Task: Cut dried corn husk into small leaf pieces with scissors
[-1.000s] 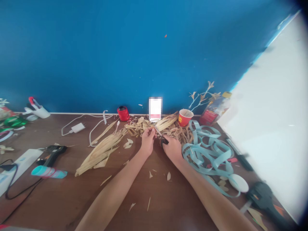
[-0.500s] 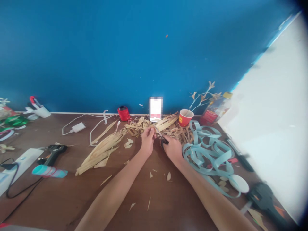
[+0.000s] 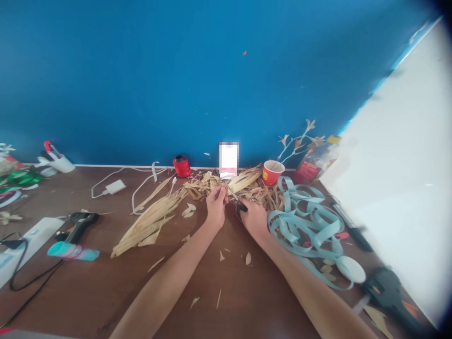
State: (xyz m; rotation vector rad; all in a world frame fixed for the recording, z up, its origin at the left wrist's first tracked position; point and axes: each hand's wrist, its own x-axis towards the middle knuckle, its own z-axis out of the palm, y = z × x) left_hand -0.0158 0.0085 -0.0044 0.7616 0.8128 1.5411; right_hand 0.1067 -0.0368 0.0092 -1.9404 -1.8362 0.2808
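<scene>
My right hand [image 3: 253,216] grips a pair of scissors [image 3: 242,206] by the black handles, the blades pointing up and left toward my other hand. Fingers pinched together, my left hand [image 3: 216,207] holds a small piece of dried husk just left of the blade tips; most of the piece is hidden by the fingers. Behind both hands lies a heap of dry husk scraps [image 3: 203,186], with longer pale husk leaves [image 3: 249,178] on its right. A bundle of dried corn husks [image 3: 144,226] rests to the left of my left forearm.
A red paper cup [image 3: 271,175] and tangled light-blue ribbon [image 3: 300,226] are on the right, with a dark glue gun [image 3: 388,292] nearer. Leftward are a red round container [image 3: 181,166], a white charger [image 3: 115,187], another glue gun [image 3: 79,226] and a power strip [image 3: 31,245]. The blue wall [image 3: 141,84] stands behind.
My left hand has shifted very slightly, its fingers still pinched by the scissors. Otherwise the scene looks the same.
</scene>
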